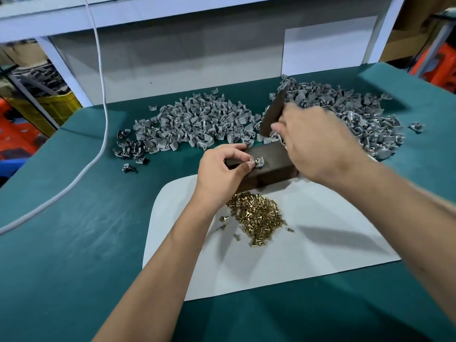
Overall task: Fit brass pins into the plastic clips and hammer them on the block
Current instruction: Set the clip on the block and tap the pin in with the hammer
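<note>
The green desk fills most of the frame, with a white sheet at lower centre. Two grey heaps of plastic clips lie across the upper middle: the left heap and the right heap. I cannot tell which heap is finished work, so the share done stays unclear; both are large, and many clips likely remain. The dark block sits at centre, at the sheet's top edge. The right hand, blurred, grips a dark hammer raised above the block. The left hand pinches one clip on the block's top. A good pile of brass pins waits on the sheet, so the job looks mid-run.
</note>
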{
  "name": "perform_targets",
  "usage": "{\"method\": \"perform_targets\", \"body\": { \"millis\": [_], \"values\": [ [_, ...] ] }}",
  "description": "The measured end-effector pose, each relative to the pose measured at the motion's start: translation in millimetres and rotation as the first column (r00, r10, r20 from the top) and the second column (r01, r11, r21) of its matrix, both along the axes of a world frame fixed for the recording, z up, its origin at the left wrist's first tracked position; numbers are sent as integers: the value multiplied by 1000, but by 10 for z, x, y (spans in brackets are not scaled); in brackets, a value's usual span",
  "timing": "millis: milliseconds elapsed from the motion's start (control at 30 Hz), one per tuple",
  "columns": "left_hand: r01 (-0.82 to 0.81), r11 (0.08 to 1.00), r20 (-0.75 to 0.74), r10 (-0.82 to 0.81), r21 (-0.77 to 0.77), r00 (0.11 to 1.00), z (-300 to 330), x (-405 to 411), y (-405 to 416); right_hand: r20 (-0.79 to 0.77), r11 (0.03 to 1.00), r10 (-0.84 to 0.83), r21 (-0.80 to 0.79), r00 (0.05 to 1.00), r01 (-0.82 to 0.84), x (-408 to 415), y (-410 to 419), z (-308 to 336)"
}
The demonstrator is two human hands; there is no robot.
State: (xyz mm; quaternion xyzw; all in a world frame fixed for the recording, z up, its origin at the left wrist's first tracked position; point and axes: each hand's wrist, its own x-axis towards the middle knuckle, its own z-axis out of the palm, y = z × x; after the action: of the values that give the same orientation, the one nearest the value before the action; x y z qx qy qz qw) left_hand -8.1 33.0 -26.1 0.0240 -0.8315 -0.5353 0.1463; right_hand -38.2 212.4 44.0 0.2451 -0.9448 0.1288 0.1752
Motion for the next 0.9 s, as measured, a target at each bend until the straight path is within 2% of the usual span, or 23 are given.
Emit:
{"method": "perform_targets", "body": {
  "millis": [67,133,233,300,367,433,500,600,633,733,800,900],
  "values": [
    [-5,1000,1,5,-6,1000,0,2,2,109,1000,17,-12,994,-15,84,-84,-95],
    [-12,1000,6,13,-16,1000,8,-1,10,242,994,-4,107,970,-22,97,-79,-140],
    [-18,999,-6,18,-43,1000,4,-4,-3,163,987,4,157,987,-30,24,13,10],
    [-10,998,-20,9,-60,1000,-7,-12,-18,49,1000,-7,24,999,6,69,-7,17],
    [-16,997,-31,14,-70,999,-28,-23,-27,114,1000,-6,22,994,3,130,-91,-50],
    [-13,997,-31,11,-74,999,-31,-24,-21,223,990,-4,142,975,-29,114,-92,-74],
    [-9,998,-29,7,-67,1000,-34,-24,-23,177,979,6,198,984,-42,48,-52,25],
    [-6,998,-38,4,-58,999,-44,-38,-34,7,999,23,32,1000,-23,55,-60,44],
    [-4,999,-42,2,-47,999,-48,-49,-34,36,998,35,42,999,-37,88,-104,16],
    [6,1000,-27,-7,-30,1000,-34,-33,-13,191,973,33,218,981,-75,95,-131,-76],
    [3,999,-17,-3,-32,1000,-25,-26,-16,149,969,47,234,988,-81,30,-80,13],
    [-6,998,-21,5,-59,1000,-22,-37,-17,-19,1000,24,-2,1000,-24,28,-49,10]
  ]
}}
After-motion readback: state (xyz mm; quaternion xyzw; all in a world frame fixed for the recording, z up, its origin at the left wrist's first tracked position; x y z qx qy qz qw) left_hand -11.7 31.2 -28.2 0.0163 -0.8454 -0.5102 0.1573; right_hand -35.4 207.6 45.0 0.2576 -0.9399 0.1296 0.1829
